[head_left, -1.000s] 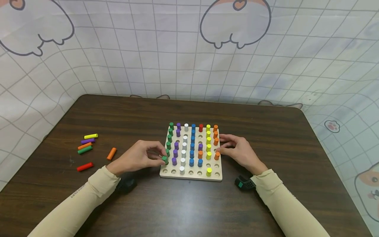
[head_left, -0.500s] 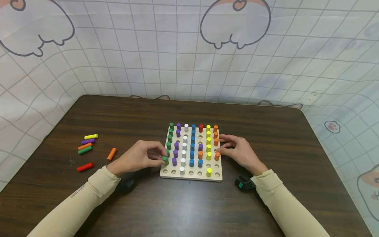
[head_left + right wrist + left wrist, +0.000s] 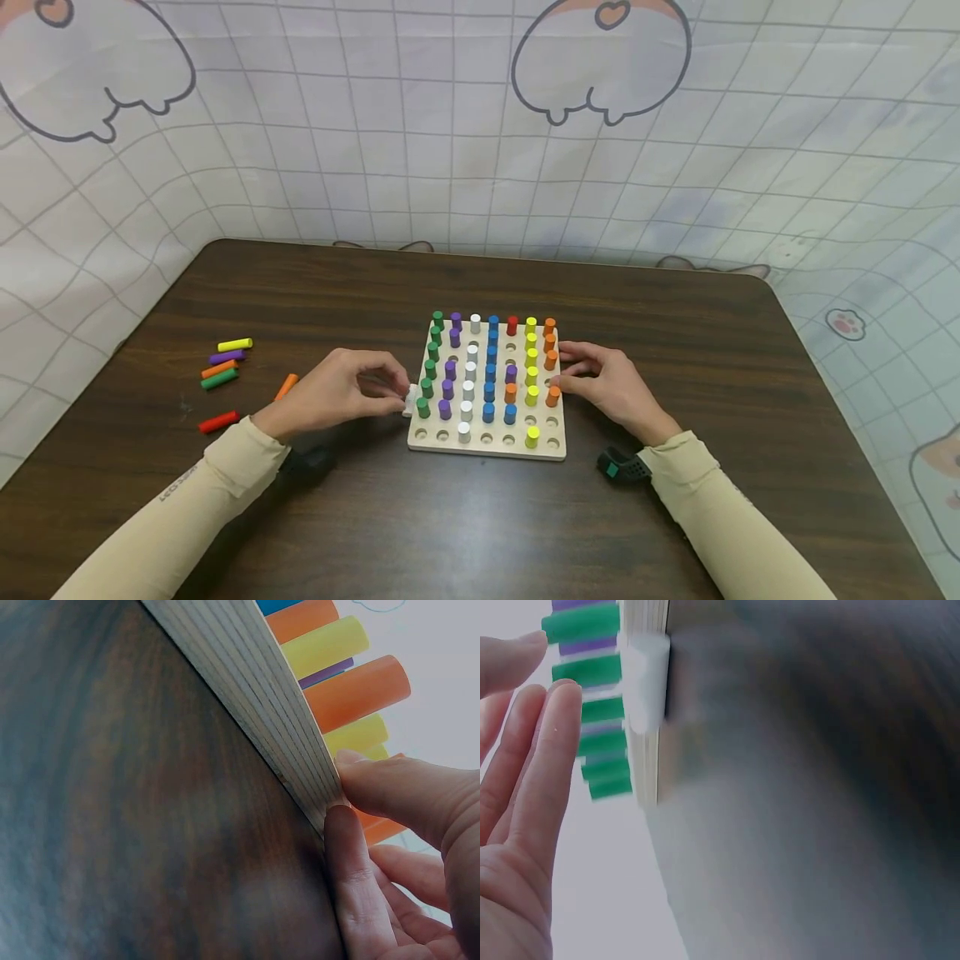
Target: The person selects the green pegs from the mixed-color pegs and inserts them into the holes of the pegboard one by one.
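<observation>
A wooden pegboard [image 3: 480, 452] holds columns of coloured pegs, and round holes show along its near row. My left hand [image 3: 341, 392] is just off the board's left side, thumb and fingertips apart, nothing between them. In the left wrist view its fingertips overlap the standing green pegs [image 3: 585, 669]. A white peg [image 3: 649, 682] lies lengthwise against the board's left edge, beside those fingertips. At the right edge, my right hand [image 3: 609, 385] touches the board, its thumb [image 3: 375, 780] on the rim near an orange peg [image 3: 360, 691] and a finger below it.
Loose pegs lie on the dark wooden table [image 3: 480, 533] at the left: yellow [image 3: 236, 344], purple [image 3: 227, 357], orange [image 3: 220, 369], green [image 3: 219, 379] and red [image 3: 219, 422]. Another orange peg [image 3: 285, 387] is partly behind my left hand. A patterned cloth [image 3: 450, 125] hangs behind the table.
My left hand has let go of the nearest green peg and drawn back left, and the white peg at the board's edge shows. My right hand stays at the right edge.
</observation>
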{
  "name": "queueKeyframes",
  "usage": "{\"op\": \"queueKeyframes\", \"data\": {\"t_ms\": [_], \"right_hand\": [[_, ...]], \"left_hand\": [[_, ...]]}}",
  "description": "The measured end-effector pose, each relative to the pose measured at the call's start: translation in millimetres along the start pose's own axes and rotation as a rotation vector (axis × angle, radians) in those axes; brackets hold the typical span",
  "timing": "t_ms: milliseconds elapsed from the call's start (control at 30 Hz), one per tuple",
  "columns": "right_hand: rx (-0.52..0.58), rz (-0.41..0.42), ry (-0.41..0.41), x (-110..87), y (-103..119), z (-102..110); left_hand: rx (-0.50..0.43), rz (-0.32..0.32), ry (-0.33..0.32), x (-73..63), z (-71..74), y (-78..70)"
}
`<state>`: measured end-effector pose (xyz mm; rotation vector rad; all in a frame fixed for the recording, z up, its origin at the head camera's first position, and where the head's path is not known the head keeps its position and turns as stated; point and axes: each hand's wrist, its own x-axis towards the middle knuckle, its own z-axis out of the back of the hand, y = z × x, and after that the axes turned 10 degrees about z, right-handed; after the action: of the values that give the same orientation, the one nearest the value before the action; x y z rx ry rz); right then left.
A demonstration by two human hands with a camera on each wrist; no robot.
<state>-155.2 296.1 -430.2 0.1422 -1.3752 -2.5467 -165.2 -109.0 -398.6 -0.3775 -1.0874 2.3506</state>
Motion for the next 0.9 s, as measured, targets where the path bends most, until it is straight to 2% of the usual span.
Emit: {"op": "queueKeyframes", "data": {"t_ms": [133,300,633,733,800,900], "right_hand": [[-0.007,-0.001,-0.004,-0.3,0,0],[-0.011,-0.005,-0.005,-1.0,-1,1],[-0.026,-0.008,-0.011,-1.9,-1,0],[-0.025,-0.011,-0.011,-1.7,0,0],[-0.024,-0.008,-0.009,-1.4,0,-1],[-0.025,-0.002,-0.005,-0.6,1,-2]], "left_hand": [[0.063,0.003,-0.065,-10.2,18.4,5.5],[0.159,0.044,-0.152,-25.7,47.8,13.8],[0.319,0.133,-0.287,-60.0,104.1,33.6],[0.326,0.185,-0.323,-67.5,116.6,42.3],[0.304,0.245,-0.332,-72.5,123.2,48.1],[0.301,0.285,-0.337,-79.1,131.3,58.1]]}}
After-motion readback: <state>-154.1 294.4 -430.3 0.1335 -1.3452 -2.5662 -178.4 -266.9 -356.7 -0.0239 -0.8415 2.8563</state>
